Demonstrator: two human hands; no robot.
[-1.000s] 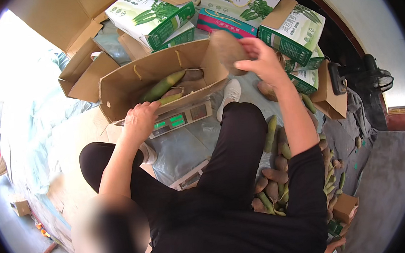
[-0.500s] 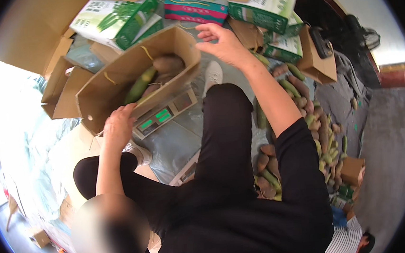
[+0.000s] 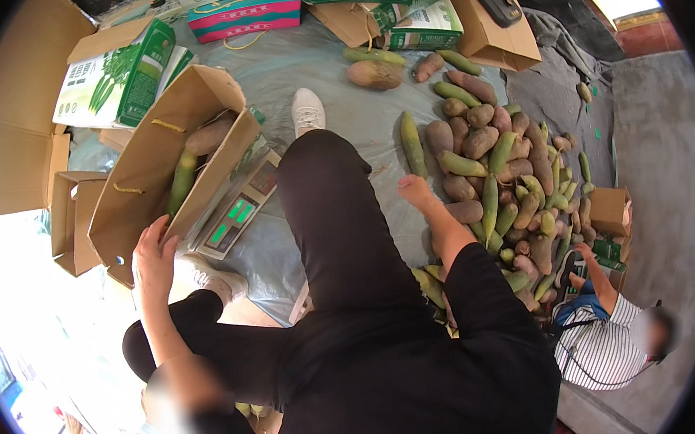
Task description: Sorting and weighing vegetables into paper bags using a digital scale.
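L hand (image 3: pixel 153 257) at near L edge of box (image 3: pixel 211 85), fingers bent; can't tell if grip has the rim. Green radish (image 3: pixel 183 183) in box lies just beyond fingertips, brown tuber (image 3: pixel 210 135) farther off, far R end. Scale (image 3: pixel 241 213) btwn box & R shoe. R hand (image 3: pixel 419 191) half-curled, nothing seen in grip, palm hidden; veg pile (image 3: pixel 489 206) just R of it, box well L.

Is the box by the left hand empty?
No, a long green vegetable and a brownish vegetable lie inside the box.
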